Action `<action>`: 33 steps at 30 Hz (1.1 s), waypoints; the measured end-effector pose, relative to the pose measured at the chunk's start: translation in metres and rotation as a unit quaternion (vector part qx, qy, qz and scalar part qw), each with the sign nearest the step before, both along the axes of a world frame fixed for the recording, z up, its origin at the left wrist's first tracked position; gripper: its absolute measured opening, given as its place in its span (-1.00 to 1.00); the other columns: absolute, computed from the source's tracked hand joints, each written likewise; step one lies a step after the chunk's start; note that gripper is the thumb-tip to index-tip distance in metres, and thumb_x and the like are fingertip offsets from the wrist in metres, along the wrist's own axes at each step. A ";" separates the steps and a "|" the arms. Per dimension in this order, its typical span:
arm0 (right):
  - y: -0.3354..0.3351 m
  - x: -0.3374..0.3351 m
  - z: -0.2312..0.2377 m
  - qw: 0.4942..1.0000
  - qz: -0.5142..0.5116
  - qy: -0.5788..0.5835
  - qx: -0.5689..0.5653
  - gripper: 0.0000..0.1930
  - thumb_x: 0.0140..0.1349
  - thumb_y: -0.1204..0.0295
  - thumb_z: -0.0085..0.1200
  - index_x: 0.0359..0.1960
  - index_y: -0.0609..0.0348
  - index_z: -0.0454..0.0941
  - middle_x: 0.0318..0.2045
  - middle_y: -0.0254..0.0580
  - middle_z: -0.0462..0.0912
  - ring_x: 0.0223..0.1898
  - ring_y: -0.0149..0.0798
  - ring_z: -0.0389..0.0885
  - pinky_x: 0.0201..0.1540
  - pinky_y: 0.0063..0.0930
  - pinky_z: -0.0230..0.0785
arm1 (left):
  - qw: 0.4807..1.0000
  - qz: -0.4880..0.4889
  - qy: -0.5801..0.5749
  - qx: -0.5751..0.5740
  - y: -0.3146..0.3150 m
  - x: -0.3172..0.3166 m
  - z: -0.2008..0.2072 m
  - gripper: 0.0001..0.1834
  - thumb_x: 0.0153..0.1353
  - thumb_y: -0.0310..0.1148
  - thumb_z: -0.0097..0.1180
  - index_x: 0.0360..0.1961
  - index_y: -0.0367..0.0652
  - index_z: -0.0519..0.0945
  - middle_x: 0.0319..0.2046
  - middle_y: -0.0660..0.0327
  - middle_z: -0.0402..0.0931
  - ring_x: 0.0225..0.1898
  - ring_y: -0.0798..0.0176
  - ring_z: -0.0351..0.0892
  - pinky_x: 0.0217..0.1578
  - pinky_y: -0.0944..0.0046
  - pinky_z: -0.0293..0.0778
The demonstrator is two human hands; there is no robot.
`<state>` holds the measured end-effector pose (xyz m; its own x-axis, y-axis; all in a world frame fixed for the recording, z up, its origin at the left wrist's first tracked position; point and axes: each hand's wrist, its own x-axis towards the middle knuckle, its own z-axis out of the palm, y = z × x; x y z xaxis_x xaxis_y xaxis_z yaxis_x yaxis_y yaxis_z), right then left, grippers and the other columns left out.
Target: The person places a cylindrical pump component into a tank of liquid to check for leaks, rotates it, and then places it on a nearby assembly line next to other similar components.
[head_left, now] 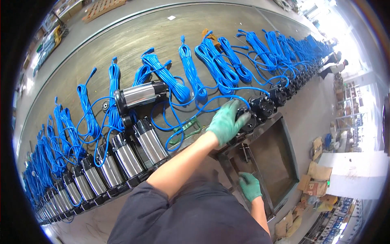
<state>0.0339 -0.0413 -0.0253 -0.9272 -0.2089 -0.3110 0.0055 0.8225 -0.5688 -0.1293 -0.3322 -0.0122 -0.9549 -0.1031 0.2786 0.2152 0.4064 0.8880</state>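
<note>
My left hand (226,123), in a green glove, grips the black end of a motor pump (246,120) at the bench's near edge, with thumb and fingers around it. A blue cable (227,96) runs beside that hand. My right hand (250,187), also gloved in green, is over a metal tray (293,156) below the edge. Its fingers are curled; anything in them is too small to make out. A tool-like metal piece (245,152) lies in the tray's narrow compartment. Left of my left arm, a silver-and-black motor pump (142,95) lies on its side.
Silver motor pumps (150,142) line the near edge to the left, and black-ended ones (277,96) to the right. Coiled blue cables (189,73) cover the workbench (138,30). A green strap-like piece (191,128) lies near my left wrist. Boxes (319,171) stand at right; another person (335,67) is far right.
</note>
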 end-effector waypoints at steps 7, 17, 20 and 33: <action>0.068 0.084 -0.039 0.989 -0.122 -0.042 -0.065 -0.73 0.34 0.49 0.19 0.04 0.26 0.69 -0.10 0.04 0.78 -0.14 -0.16 0.79 0.00 -0.33 0.59 | 0.941 -0.150 -0.161 0.256 0.031 -0.031 0.009 -0.36 0.57 0.11 -0.11 -0.34 -0.26 0.70 -0.49 0.17 0.61 -0.41 0.28 0.54 -0.26 0.13 0.49; 0.078 0.072 -0.075 0.825 -0.269 -0.132 -0.479 -0.47 0.51 0.34 0.05 0.44 0.24 0.30 0.24 -0.16 0.52 0.15 -0.22 0.56 0.19 -0.24 0.50 | 0.955 -0.216 0.124 0.161 0.128 0.128 0.121 -0.71 0.53 -0.25 -0.01 -0.25 -0.22 0.60 -0.40 0.11 0.51 -0.30 0.00 0.51 -0.18 0.03 0.42; 0.081 0.086 -0.040 0.658 -0.331 -0.155 -0.659 -0.44 0.50 0.34 0.07 0.47 0.22 0.28 0.37 -0.15 0.44 0.30 -0.15 0.49 0.36 -0.16 0.39 | 0.907 -0.240 -0.061 0.341 0.151 0.155 0.119 -0.61 0.62 -0.14 -0.10 -0.27 -0.19 0.56 -0.44 0.21 0.44 -0.36 0.24 0.40 -0.21 0.17 0.38; 0.210 0.117 0.020 0.932 -0.361 0.026 0.014 -0.55 0.21 0.47 0.10 0.17 0.21 0.61 -0.03 0.10 0.75 -0.03 -0.10 0.73 0.11 -0.30 0.52 | 0.939 -0.151 -0.287 0.110 0.213 0.134 -0.127 -0.45 0.54 0.07 -0.04 0.10 -0.26 0.62 -0.11 0.00 0.69 -0.12 0.07 0.64 -0.01 0.08 0.53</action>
<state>0.1512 0.1683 -0.0049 -0.8368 0.4835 -0.2569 0.5363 0.6289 -0.5629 0.0043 -0.1187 -0.1388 -0.9360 0.2029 -0.2875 -0.2484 0.1975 0.9483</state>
